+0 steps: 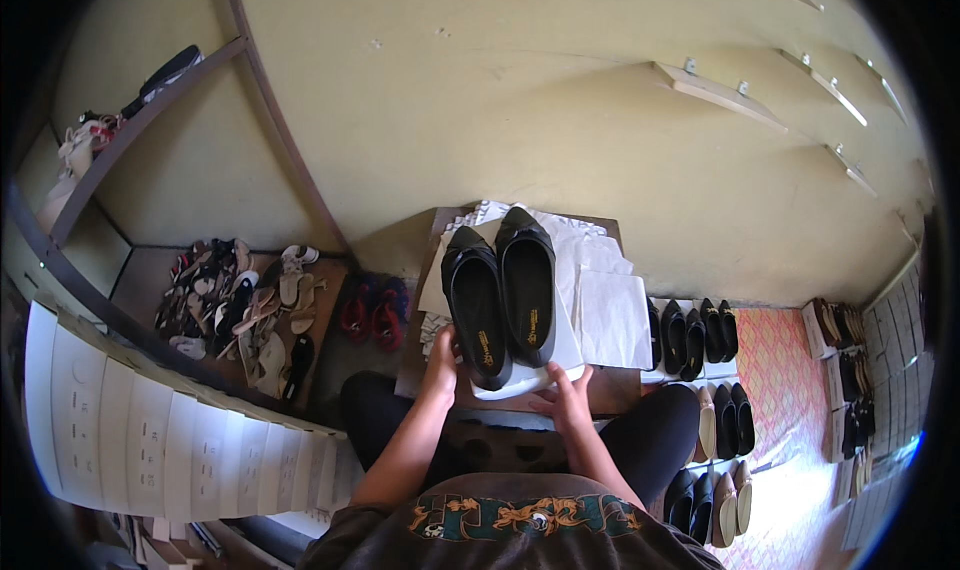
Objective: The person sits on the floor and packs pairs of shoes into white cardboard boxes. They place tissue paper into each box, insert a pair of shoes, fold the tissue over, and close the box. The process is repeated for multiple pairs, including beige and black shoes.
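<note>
A pair of black flat shoes, the left-hand shoe [476,315] and the right-hand shoe [528,295], lies side by side on a white box [567,348], toes pointing away from me. Bow-like folds cross the toes, and gold print marks the dark insoles. My left hand [440,368] grips the box's left side, close to the heel of the left-hand shoe. At the near right corner, my right hand [568,398] holds the box with its thumb along the edge. The fingers beneath are partly hidden. White paper sheets [612,315] lie beyond on a small wooden table [612,397].
Stacked white shoe boxes [190,450] curve along my left. Behind them, a shelf [140,270] carries many loose sandals. Red sandals [370,315] sit left of the table. Paired flats [740,420] line the floor at right, over a patterned mat [775,345].
</note>
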The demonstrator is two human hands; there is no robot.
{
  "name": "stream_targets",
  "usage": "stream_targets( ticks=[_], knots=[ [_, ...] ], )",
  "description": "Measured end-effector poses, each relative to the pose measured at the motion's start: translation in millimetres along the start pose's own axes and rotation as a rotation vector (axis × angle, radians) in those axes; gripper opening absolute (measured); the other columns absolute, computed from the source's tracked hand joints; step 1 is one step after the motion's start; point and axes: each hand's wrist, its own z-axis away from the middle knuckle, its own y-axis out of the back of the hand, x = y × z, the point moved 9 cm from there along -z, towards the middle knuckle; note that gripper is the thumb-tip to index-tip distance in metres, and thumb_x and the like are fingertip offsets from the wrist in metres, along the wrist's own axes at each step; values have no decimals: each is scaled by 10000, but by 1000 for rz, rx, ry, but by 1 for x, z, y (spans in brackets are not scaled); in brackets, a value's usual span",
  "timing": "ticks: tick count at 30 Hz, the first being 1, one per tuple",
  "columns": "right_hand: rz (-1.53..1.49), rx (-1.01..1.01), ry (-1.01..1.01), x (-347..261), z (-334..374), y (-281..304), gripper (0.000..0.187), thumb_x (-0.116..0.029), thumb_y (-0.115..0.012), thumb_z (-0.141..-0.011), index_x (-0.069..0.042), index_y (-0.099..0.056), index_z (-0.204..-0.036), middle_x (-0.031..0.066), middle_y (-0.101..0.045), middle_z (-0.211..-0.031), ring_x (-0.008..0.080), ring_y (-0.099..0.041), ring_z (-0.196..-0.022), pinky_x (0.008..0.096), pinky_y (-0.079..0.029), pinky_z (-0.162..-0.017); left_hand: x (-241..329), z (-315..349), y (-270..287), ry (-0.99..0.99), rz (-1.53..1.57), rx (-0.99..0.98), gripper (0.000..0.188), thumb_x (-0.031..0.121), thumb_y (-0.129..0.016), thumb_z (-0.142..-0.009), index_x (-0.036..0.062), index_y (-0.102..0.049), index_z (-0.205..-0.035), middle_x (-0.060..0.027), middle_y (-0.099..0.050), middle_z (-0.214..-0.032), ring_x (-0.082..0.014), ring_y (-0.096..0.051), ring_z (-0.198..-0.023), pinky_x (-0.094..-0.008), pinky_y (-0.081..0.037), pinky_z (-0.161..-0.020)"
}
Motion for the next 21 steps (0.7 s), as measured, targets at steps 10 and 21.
stream_targets(
  ticks=[10, 21],
  knots=[
    [129, 21, -252, 63, -12, -4, 669, -452, -605, -787, -145, -134, -1150, 274, -424, -1119, 387, -569, -937, 540, -452, -775, -19, -34, 37, 139, -188, -31, 452, 400, -378, -899, 66, -477, -1187, -67, -530, -1117, -166, -518, -956, -318, -402, -820],
    [779, -257, -168, -16, -32, 16, 614, -528, -551, -816, 50, -532, -1019, 144, -630, -691, 165, -622, -582, 261, -489, -560, 86, -36, -24, -331, -543, -192, 126, 81, -550, -834, -23, -547, -904, -102, -626, -781, -176, -636, -732, -282, -493, -644]
  ],
)
